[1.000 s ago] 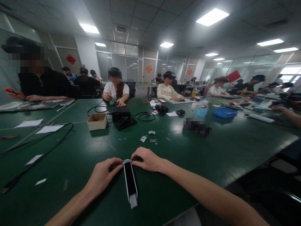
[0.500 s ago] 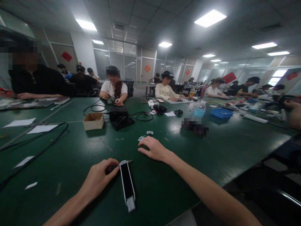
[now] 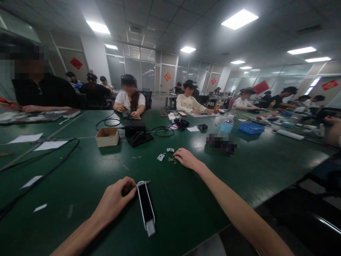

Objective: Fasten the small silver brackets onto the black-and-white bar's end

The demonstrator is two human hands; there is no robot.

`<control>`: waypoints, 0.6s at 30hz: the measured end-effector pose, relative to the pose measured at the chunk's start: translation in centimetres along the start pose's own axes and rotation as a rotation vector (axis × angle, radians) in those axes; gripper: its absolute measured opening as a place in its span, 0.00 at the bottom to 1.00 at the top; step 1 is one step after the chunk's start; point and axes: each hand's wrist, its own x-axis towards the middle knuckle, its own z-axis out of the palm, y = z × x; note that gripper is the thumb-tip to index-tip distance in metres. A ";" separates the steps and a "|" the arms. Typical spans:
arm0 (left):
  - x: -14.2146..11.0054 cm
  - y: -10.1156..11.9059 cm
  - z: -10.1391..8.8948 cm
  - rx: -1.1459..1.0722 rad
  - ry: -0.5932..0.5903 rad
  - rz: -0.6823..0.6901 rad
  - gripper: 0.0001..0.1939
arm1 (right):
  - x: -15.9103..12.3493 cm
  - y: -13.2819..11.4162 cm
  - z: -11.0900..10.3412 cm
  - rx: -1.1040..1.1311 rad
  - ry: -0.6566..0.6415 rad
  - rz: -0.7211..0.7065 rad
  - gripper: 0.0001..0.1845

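Observation:
My left hand [image 3: 117, 195] is closed at the far end of a long device [image 3: 146, 208] with a black face and white frame, which lies on the green table. Its thumb and fingers pinch round that end, where a thin metal rod [image 3: 146, 182] sticks out to the right; something dark shows inside the grip. My right hand [image 3: 188, 159] is further forward, fingers bent down and drawn together beside several tiny metal parts [image 3: 172, 160]. Its fingertips hide whatever they hold. White-grey flat plates [image 3: 160, 157] lie just left of it.
A cardboard box [image 3: 107, 137] and a black box [image 3: 134, 128] with cables stand ahead on the left. A blue basket [image 3: 252, 128] and a bottle of blue liquid [image 3: 226, 126] are at the right. Paper scraps [image 3: 50, 145] and a black cable lie left. Co-workers sit across the table.
My right hand has moved to the right and closed its fingers, uncovering the plates and the tiny metal parts. My left hand keeps its grip on the device.

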 end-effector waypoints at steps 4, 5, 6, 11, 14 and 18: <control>0.1 -0.4 0.2 0.000 0.002 0.006 0.19 | 0.1 -0.3 -0.1 -0.015 0.000 0.006 0.13; 0.2 -0.6 0.3 -0.003 -0.003 0.005 0.19 | 0.1 -0.3 -0.2 -0.020 0.001 0.010 0.13; 0.2 -0.7 0.4 -0.005 -0.008 0.005 0.19 | 0.0 -0.4 -0.2 -0.023 0.002 0.013 0.13; 0.3 -0.7 0.4 0.005 -0.006 0.021 0.19 | -0.1 -0.7 -0.4 -0.018 -0.017 0.015 0.12; 0.2 -0.5 0.3 -0.002 0.023 0.028 0.17 | -0.1 -0.9 -0.4 -0.008 -0.031 0.017 0.12; 0.0 -0.1 0.2 0.004 0.029 0.034 0.16 | -0.1 -1.0 -0.5 -0.004 -0.044 0.014 0.11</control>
